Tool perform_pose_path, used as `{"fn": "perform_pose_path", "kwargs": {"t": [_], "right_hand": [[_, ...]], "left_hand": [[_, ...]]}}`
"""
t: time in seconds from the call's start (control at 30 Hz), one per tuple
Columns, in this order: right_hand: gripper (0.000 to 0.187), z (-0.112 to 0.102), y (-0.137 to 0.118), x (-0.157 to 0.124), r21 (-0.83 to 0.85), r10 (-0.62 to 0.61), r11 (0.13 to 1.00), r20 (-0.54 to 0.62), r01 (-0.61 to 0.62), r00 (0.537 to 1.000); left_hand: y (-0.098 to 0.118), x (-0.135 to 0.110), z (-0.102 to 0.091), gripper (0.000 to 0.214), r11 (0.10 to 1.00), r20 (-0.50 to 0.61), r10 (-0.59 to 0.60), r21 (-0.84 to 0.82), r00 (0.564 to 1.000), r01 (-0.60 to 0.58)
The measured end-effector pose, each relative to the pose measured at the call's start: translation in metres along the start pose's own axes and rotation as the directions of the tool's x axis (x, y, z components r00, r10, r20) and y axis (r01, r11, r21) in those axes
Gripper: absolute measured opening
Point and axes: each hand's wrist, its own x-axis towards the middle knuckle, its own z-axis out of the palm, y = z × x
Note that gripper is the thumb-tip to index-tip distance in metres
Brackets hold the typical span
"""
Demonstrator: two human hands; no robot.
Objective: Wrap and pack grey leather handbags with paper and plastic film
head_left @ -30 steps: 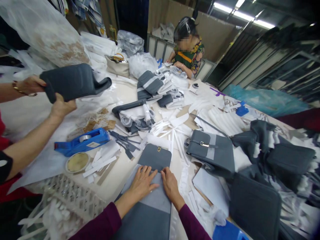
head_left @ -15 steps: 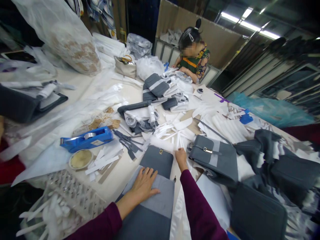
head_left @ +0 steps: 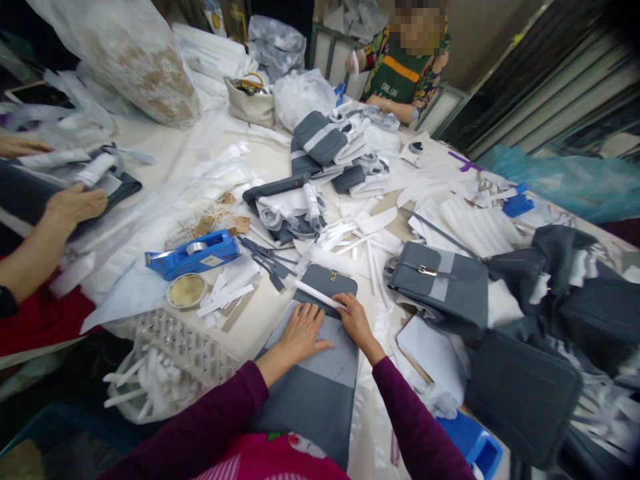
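Note:
A dark grey bag (head_left: 310, 407) lies flat in front of me, with a lighter grey band across it and a small gold clasp (head_left: 333, 275) on its far flap. My left hand (head_left: 303, 337) rests palm down on the light band, fingers stretched out. Between the fingertips of my right hand (head_left: 357, 323) is one end of a thin white stick (head_left: 319, 294), which looks like a paper or foam roll. It lies across the bag just beyond my left fingertips. Right of the bag sits a finished-looking grey bag with a buckle (head_left: 440, 277).
A blue tape dispenser (head_left: 200, 255), a round tin (head_left: 187, 291) and black scissors-like straps (head_left: 267, 260) lie to the left. White sticks fill a plastic bag (head_left: 150, 377) near the edge. A co-worker's hands (head_left: 73, 203) handle a grey bag at left; another person (head_left: 407, 67) sits opposite.
My right hand has come back from the pile of white sticks to the bag, bringing one stick. My left hand stays on the bag. A co-worker's hands have appeared at left.

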Motion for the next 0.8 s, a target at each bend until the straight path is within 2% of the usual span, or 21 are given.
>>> {"fn": "perform_pose_path", "kwargs": {"t": [0.07, 0.17, 0.27, 0.4, 0.5, 0.67, 0.73, 0.8], "right_hand": [[0.029, -0.008, 0.004, 0.009, 0.015, 0.002, 1.0, -0.122, 0.0, 0.993], [0.031, -0.023, 0.016, 0.028, -0.088, 0.122, 0.985, -0.269, -0.151, 0.955], [0.032, -0.038, 0.031, 0.05, -0.198, 0.226, 0.931, -0.349, -0.307, 0.91], [0.03, -0.05, 0.046, 0.075, -0.281, 0.253, 0.875, -0.428, -0.394, 0.868], [0.03, -0.052, 0.051, 0.089, -0.339, 0.291, 0.814, -0.463, -0.471, 0.837], [0.028, -0.057, 0.037, 0.102, -0.399, 0.309, 0.763, -0.466, -0.508, 0.829], [0.032, -0.059, 0.027, 0.101, -0.415, 0.283, 0.763, -0.476, -0.496, 0.833], [0.035, -0.056, 0.017, 0.093, -0.43, 0.213, 0.802, -0.443, -0.415, 0.871]], "left_hand": [[0.0, 0.0, 0.002, 0.074, 1.0, -0.012, -0.009, 0.002, 1.0, 0.009], [-0.002, 0.0, 0.005, 0.074, 1.0, -0.011, -0.018, -0.008, 1.0, 0.018], [-0.003, 0.001, 0.007, 0.074, 0.999, 0.032, -0.038, -0.034, 0.999, 0.039], [-0.004, 0.002, 0.008, 0.078, 0.995, 0.114, -0.074, -0.051, 0.991, 0.08], [-0.005, 0.003, 0.008, 0.079, 0.995, 0.137, -0.076, -0.057, 0.988, 0.085], [-0.004, 0.002, 0.007, 0.079, 0.995, 0.094, -0.072, -0.058, 0.993, 0.078], [-0.003, 0.0, 0.006, 0.079, 0.996, 0.053, -0.059, -0.057, 0.997, 0.062], [-0.002, -0.001, 0.004, 0.079, 0.998, 0.022, -0.044, -0.053, 0.999, 0.045]]}}
